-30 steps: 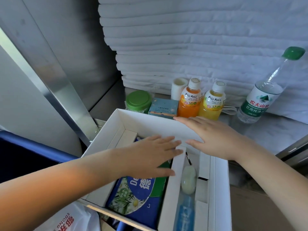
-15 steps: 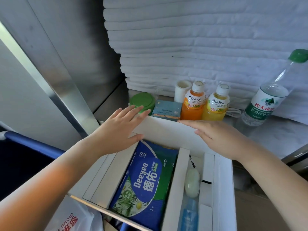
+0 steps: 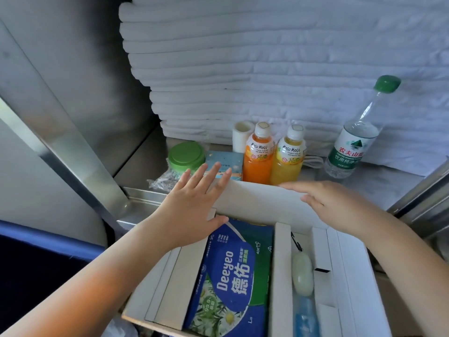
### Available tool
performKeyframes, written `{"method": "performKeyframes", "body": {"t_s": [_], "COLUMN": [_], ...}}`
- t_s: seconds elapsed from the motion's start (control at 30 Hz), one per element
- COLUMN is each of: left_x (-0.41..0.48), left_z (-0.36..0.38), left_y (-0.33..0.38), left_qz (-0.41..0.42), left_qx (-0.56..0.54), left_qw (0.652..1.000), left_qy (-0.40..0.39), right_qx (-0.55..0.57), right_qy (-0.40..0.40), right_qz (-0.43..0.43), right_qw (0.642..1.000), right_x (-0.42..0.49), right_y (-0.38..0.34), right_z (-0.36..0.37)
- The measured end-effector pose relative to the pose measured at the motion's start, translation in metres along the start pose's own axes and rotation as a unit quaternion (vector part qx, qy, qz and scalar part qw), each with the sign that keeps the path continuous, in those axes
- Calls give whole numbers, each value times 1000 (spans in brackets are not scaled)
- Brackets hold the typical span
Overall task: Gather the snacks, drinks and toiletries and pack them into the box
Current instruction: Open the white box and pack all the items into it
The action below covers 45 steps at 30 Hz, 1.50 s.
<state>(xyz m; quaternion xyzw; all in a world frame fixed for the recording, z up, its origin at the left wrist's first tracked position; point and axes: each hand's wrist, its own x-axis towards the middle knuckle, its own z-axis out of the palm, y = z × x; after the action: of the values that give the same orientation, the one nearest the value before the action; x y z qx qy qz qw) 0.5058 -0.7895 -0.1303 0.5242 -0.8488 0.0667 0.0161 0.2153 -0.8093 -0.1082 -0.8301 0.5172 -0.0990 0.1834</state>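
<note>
White box [image 3: 255, 199], blue wipes pack [image 3: 233, 276] (perhaps daisy-printed)

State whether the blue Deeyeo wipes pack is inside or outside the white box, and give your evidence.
Inside. The wipes pack lies flat in the left compartment of the white box, walled in by a cardboard divider.

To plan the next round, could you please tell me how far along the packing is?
Done: a wipes pack lies in the wide compartment of the box; a pale oval item and a blue item lie in the narrow one. In hand: nothing; the left hand reaches over its far wall, the right hand rests on it. Left on the shelf: orange juice bottle, yellow juice bottle, water bottle, small blue box, green-lidded jar.
</note>
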Motion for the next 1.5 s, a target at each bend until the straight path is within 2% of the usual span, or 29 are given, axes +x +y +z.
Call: {"method": "performKeyframes", "body": {"t_s": [0.27,0.3,0.37,0.43,0.47,0.53,0.67,0.77,0.9,1.1,1.3,1.5], "left_x": [4,4,4,5,5,5,5,5,4,5,4,5], "left_z": [-2,-2,-1,0,0,2,2,3,3,6,6,4], "left_y": [6,6,6,5,5,5,3,3,3,3,3,3], "left_qz": [-5,-5,-3,-4,-5,-5,-4,-3,0,1,0,3], "left_qx": [-8,-7,-6,-7,-8,-14,-20,-14,-17,-15,-13,-14], "left_qw": [1000,1000,1000,1000,1000,1000,1000,1000,1000,1000,1000,1000], "left_qy": [1,1,-1,-3,-4,-1,7,6,6,21,24,26], "right_qx": [5,34,70,26,-1,-47,-99,-79,-48,-88,-76,-65], "right_qy": [18,48,190,340,391,443,470,488,473,508,543,517], "right_qz": [16,14,17,37,55,101,192,239,282,258,283,274], "right_qw": [1000,998,979,939,919,890,856,836,834,817,787,808], "right_x": [-2,0,7,18,24,39,66,79,89,95,97,93], "right_y": [-6,-9,-16,-21,-24,-24,-15,-2,12,22,32,32], "right_z": [0,-4,-14,-25,-31,-43,-59,-60,-49,-42,-43,-40]}}
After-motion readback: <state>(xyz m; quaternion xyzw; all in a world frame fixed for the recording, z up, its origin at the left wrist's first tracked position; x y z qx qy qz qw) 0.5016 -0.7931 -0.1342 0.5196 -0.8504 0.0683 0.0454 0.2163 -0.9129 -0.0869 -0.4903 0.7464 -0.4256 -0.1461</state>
